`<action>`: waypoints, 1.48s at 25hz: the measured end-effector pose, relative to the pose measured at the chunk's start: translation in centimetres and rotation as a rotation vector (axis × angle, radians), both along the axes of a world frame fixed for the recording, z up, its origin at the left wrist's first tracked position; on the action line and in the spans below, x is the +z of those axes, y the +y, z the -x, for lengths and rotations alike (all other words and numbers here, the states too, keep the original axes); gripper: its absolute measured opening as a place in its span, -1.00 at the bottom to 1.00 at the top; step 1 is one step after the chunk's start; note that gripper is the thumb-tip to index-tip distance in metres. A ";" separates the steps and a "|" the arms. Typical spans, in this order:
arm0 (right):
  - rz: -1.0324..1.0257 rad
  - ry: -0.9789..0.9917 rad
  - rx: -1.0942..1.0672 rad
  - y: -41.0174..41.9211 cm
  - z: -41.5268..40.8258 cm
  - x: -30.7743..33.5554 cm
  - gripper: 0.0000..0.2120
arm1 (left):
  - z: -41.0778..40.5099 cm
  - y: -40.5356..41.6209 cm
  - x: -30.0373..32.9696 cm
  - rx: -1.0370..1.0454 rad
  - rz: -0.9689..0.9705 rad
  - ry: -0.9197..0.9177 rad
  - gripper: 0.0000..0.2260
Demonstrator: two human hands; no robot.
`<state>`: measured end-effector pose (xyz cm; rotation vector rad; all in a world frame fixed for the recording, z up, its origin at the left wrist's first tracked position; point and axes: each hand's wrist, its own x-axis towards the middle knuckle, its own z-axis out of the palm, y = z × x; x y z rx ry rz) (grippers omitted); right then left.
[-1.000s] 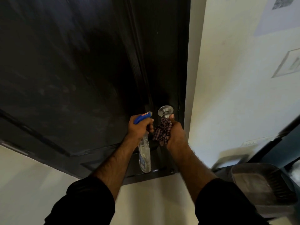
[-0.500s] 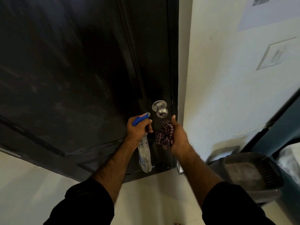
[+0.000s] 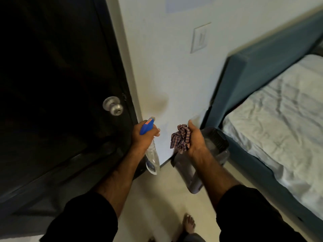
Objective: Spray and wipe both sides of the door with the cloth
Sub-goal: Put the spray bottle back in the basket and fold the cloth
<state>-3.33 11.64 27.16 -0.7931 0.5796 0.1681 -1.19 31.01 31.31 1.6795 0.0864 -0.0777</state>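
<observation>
The door [image 3: 52, 84] is standing as the landmark: its knob [image 3: 113, 106] is sitting near its right edge, the wall [image 3: 174, 81] is running to its right, and the bed [image 3: 279, 110] is lying farther right; the dustpan [image 3: 206, 154] is standing between door and bed, against the wall's foot

Both arms out, hands gripping
Left hand [image 3: 142, 135] curled around a bottle [image 3: 152, 158]; right hand [image 3: 194, 137] clutches a cloth [image 3: 180, 137], thumb up.

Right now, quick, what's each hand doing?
Left hand: gripping the spray bottle by its blue head.
Right hand: holding the bunched checked cloth.
</observation>
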 end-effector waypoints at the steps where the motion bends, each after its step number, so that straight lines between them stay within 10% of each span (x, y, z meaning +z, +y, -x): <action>1: -0.002 0.013 -0.034 -1.7 0.4 -0.3 -0.49 | 0.0 -1.6 -0.3 -0.031 0.011 -0.009 -0.91; 18: 0.197 0.325 0.048 -31.3 -8.1 -17.7 -0.27 | -6.0 -31.1 -16.4 0.106 -0.025 -0.043 -0.74; 28: 0.095 0.339 0.085 -32.9 -11.5 -25.7 -0.48 | -7.0 -34.4 -29.9 0.079 -0.182 -0.011 -0.78; 37: 0.098 0.316 0.074 -34.7 -11.3 -26.9 -0.56 | -7.0 -32.4 -30.7 -0.204 -0.079 0.213 -0.40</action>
